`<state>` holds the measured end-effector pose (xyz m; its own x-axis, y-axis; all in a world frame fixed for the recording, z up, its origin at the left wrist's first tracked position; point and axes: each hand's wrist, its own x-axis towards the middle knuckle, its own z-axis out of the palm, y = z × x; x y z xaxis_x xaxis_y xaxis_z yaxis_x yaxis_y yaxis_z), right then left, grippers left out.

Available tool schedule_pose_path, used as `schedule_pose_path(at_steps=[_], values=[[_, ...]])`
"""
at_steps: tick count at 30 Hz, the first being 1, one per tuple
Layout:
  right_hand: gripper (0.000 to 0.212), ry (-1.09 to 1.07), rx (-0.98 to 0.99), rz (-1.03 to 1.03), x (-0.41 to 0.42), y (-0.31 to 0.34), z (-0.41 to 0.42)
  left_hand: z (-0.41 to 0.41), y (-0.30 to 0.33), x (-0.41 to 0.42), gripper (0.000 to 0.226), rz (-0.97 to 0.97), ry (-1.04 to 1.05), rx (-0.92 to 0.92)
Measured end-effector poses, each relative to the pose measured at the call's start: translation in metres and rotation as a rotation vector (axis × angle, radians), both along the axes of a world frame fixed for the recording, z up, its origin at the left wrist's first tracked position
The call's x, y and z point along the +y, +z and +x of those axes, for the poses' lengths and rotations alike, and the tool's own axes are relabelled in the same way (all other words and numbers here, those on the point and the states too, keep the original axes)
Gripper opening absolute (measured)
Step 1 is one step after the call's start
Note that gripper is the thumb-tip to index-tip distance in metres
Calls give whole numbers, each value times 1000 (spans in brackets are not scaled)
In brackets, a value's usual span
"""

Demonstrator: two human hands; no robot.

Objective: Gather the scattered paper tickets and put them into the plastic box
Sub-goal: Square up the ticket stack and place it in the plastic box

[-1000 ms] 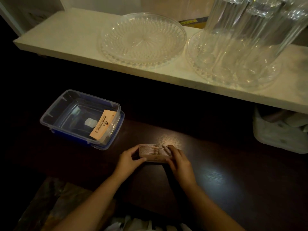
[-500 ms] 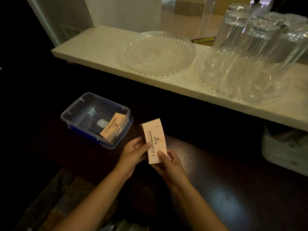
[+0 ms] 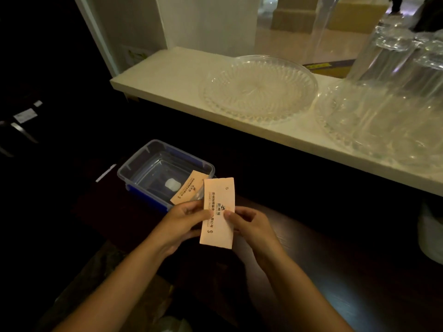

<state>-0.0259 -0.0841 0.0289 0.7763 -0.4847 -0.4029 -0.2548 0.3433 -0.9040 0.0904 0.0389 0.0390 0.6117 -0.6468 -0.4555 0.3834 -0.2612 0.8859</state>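
A stack of pale orange paper tickets point(image 3: 218, 207) with printed text is held upright above the dark table, face toward me. My left hand point(image 3: 182, 224) grips its left edge and my right hand point(image 3: 251, 226) grips its right edge, thumbs on the front. Just behind and left stands the clear plastic box point(image 3: 143, 161) with a blue base. One orange ticket point(image 3: 189, 190) leans inside against the box's right wall. The held stack covers the box's near right corner.
A white shelf point(image 3: 167, 75) runs across the back, carrying a cut-glass plate point(image 3: 261, 92) and a second glass dish point(image 3: 359, 142) with several upturned glasses point(image 3: 398, 56). A white container point(image 3: 431, 236) sits at the right under the shelf. The dark table point(image 3: 335, 271) spreads to the right.
The ticket stack has been lifted off the table and turned from lying on its edge to upright facing me, and it now sits closer to the box.
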Motion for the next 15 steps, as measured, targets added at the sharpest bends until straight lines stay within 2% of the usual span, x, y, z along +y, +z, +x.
schedule_pose_path(at_steps=[6, 9, 11, 13, 15], values=[[5, -22, 18, -13, 24, 7, 77, 98, -2, 14, 22, 63, -109, -25], [15, -43, 15, -76, 38, 8, 116, 154, -5, 21, 14, 79, -169, -32], [35, -78, 94, -281, 42, 3, 135, 190, -7, 24, 12, 92, -182, -38], [44, -79, 269, -700, 42, -5, 144, 220, -11, 26, 11, 123, -187, -50], [46, -35, 414, -1119, 43, -13, 147, 241, -21, 26, 12, 184, -217, -63]])
